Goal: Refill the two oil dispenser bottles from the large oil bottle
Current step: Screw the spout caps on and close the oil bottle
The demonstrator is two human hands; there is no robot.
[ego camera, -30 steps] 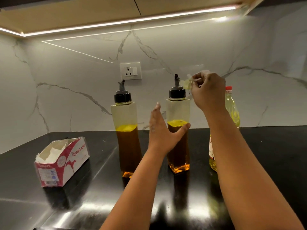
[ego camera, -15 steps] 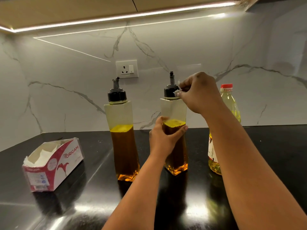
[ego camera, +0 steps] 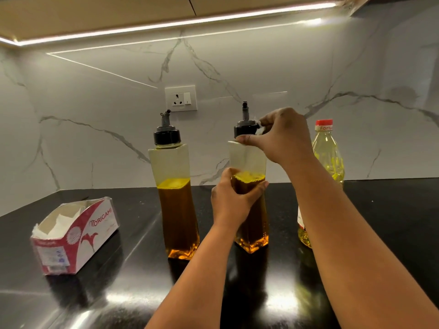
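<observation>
The left hand [ego camera: 231, 200] holds the right oil bottle [ego camera: 249, 195] on the counter [ego camera: 380, 222]. The right hand [ego camera: 282, 136] pinches a white tissue [ego camera: 259, 129] against its black cap [ego camera: 244, 130].

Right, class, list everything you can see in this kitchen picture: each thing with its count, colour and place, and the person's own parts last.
oil dispenser bottles: 2, clear with black pourer caps, amber oil to about the same level; left one stands free, right one is held.
large oil bottle: 1, clear, pale yellow oil, red cap, at right behind the forearm.
tissue box: 1, red and white, opened, on the counter at left.
tissue scrap: 1, white, by the right bottle's cap.
socket with switch: 1, white, on the wall.
countertop: 1, glossy black.
marble backsplash: white with grey veins.
left hand: grips the right bottle's body.
right hand: fingers pinch the tissue at the cap.
</observation>
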